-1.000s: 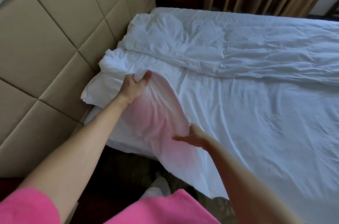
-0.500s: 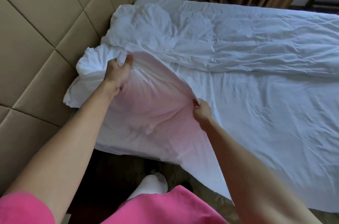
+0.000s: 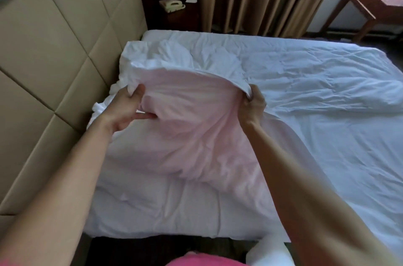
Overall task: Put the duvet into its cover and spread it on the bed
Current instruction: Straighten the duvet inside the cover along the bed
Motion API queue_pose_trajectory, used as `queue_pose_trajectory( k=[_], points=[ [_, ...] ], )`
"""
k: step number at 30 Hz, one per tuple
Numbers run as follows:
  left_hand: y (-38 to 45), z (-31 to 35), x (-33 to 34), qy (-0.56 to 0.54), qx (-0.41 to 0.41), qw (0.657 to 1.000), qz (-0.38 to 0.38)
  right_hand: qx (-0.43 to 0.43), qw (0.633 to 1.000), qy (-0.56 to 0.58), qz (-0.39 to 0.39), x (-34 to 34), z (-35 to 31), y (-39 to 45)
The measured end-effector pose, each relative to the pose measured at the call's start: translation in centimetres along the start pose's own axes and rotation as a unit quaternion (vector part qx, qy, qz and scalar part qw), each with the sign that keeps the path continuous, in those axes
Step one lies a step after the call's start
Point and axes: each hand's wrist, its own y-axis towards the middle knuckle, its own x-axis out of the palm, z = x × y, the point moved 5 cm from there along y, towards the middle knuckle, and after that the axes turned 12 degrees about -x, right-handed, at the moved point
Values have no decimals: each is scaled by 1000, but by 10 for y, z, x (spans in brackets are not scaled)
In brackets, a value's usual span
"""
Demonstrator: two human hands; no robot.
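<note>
i'm gripping the cover (image 3: 196, 130) edge, left hand (image 3: 127, 108) and right hand (image 3: 253, 105) fingers curled tight; soft, light, floppy cloth, best held at corners.

Both hands lift a fold of white duvet cover (image 3: 192, 126) off the bed (image 3: 327, 156): left hand (image 3: 128, 106) grips near the padded headboard (image 3: 54, 58), right hand (image 3: 253, 102) pinches its edge.

Both forearms are bare from the near edge of the view out to the left hand (image 3: 125, 110) and the right hand (image 3: 253, 105). No watch, ring or bracelet shows. A bright pink garment (image 3: 202, 260) fills the near bottom edge, with a trace of pink at the near left corner.
</note>
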Motion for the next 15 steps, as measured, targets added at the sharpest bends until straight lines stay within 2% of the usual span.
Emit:
queue_pose_trajectory(
  k=[8,12,15],
  points=[
    [44,67,-43,-60,102,989,90,-127,992,9,3,65,-61,91],
    [84,101,-58,-88,117,977,155,-160,986,32,-26,102,-84,148],
    [125,129,-64,-81,126,972,182,-162,986,29,-36,135,-78,196]
  ],
)
